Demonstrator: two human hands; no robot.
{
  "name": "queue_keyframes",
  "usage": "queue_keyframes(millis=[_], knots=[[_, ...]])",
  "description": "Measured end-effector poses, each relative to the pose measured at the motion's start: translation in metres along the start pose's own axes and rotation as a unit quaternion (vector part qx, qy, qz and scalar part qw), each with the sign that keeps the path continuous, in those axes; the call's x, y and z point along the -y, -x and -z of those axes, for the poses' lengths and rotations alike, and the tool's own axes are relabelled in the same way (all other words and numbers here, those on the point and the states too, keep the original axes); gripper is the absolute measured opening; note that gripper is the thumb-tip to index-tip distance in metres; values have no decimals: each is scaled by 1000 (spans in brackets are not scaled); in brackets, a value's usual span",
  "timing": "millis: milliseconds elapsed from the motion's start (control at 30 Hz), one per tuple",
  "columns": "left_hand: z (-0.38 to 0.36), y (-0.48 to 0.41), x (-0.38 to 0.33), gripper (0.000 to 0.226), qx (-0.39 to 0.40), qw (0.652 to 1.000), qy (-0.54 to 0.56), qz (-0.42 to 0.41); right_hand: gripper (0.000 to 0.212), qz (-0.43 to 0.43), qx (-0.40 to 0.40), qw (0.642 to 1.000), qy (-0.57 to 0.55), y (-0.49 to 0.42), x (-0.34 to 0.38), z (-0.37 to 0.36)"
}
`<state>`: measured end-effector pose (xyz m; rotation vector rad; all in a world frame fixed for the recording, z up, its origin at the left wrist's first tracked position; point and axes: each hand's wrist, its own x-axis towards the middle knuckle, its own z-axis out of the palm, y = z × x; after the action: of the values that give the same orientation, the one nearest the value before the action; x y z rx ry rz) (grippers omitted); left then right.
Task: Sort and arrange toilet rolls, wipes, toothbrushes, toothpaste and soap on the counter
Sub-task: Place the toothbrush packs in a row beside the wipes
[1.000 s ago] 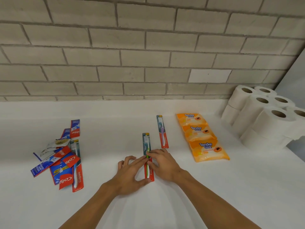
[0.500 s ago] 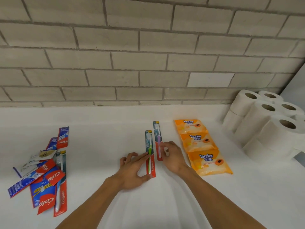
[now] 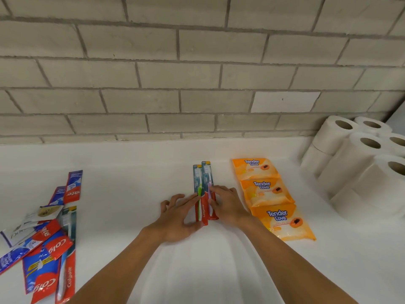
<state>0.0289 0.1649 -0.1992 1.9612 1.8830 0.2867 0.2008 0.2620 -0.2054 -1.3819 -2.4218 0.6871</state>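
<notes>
Toothbrushes in two card packs lie flat on the white counter, caught between the two hands. The green-handled pack is against the left hand; the purple-handled pack is under the right hand. Both long axes run straight away from the person toward the brick wall, bristle ends far, red handle ends near the wrists. The packs are side by side with their long edges touching, the purple one set a little farther toward the wall.

The left hand lies with its forefinger stretched along the green pack's outer edge and its thumb at the pack's near end; its other fingers are loosely bent and hold nothing. The right hand rests its fingertips on top of the purple pack, pressing rather than gripping.

Just right of the right hand, three orange wipes packs form a row running away from the person. Beyond them, farther right, stand stacked toilet rolls. Well left of the left hand lies a loose heap of toothpaste sachets, a pale soap sachet and a third toothbrush pack, its long axis also pointing roughly toward the wall
</notes>
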Motion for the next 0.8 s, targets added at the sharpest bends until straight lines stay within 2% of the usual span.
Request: queue_keyframes(millis=[800], knots=[[2, -13, 4, 76, -3, 1000, -1, 3, 46, -6, 16, 1000, -8, -1, -2, 0]])
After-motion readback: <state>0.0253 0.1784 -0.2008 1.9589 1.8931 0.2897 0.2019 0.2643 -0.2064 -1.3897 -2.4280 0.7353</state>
